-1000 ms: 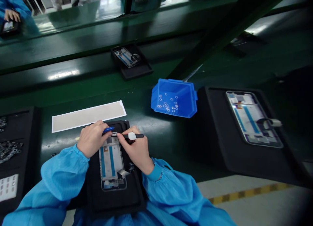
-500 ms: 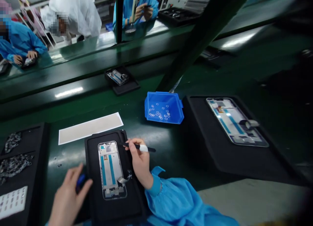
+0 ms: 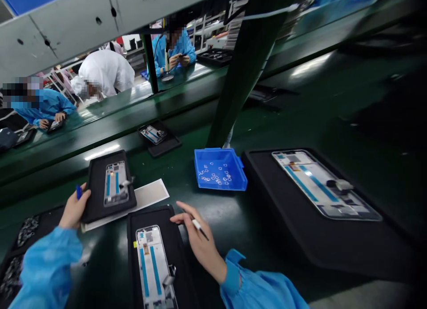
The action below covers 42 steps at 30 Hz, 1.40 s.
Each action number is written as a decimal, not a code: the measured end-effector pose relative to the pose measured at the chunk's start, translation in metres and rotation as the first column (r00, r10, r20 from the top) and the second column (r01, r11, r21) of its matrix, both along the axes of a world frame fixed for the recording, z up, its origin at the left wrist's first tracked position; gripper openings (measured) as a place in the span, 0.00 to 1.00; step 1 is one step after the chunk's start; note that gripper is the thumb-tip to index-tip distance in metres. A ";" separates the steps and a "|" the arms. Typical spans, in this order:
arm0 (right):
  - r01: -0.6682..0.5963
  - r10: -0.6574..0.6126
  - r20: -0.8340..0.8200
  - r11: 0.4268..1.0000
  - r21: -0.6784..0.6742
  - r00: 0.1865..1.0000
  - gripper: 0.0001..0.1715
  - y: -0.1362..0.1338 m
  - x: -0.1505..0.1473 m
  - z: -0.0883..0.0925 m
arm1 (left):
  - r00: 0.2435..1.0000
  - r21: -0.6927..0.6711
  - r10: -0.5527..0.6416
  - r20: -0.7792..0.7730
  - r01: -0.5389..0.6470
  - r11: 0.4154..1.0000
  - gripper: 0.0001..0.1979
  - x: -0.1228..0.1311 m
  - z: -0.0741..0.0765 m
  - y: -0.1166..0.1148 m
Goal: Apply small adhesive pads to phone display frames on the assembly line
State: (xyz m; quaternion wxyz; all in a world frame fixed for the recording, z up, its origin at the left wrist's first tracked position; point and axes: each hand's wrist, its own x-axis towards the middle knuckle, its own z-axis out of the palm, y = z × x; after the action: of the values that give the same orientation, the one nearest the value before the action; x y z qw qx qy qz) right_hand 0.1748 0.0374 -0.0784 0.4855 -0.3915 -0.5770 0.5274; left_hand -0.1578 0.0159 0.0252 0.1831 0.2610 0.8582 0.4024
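My left hand is closed on the edge of a black tray, with a blue pen-like tool also in its grip. In that tray lies a phone frame with two blue strips and a loose flex cable; the tray overlaps a pale paper strip. My right hand holds dark tweezers with a white wrap, their tip hidden behind the fingers. It is beside a second black tray, which bears another phone frame with a small yellow tab at its left edge.
A blue bin with several small ring-shaped pieces stands beyond my right hand. On the right lies a larger-looking tray with a phone frame. A dark slanted post rises behind the bin. Small black parts lie far left. Co-workers sit across the line.
My left hand has gone from beside the front tray to the back left, where it now holds a tray over the paper strip. My right hand keeps the tweezers. The view has shifted.
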 end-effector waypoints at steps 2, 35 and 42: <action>-0.093 0.091 0.059 0.995 0.027 0.994 0.22 -0.001 -0.001 -0.001 | 0.998 -0.027 0.027 -0.053 -0.029 0.999 0.23 -0.026 0.002 0.046; 0.590 -0.533 -0.255 0.713 0.379 0.807 0.16 -0.033 0.112 0.077 | 0.823 0.158 -0.563 0.074 0.548 0.821 0.21 0.200 0.059 0.046; 0.740 -0.698 -0.246 0.633 0.226 0.672 0.16 -0.022 0.198 0.075 | 0.643 0.182 -0.756 0.124 0.734 0.654 0.11 0.340 0.013 0.051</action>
State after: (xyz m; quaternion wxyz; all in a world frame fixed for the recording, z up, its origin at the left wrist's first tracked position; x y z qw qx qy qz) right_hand 0.3728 0.0150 -0.0036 0.7478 -0.4720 -0.4127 0.2185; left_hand 0.1825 0.0667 0.0377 0.3977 0.5619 0.6284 0.3624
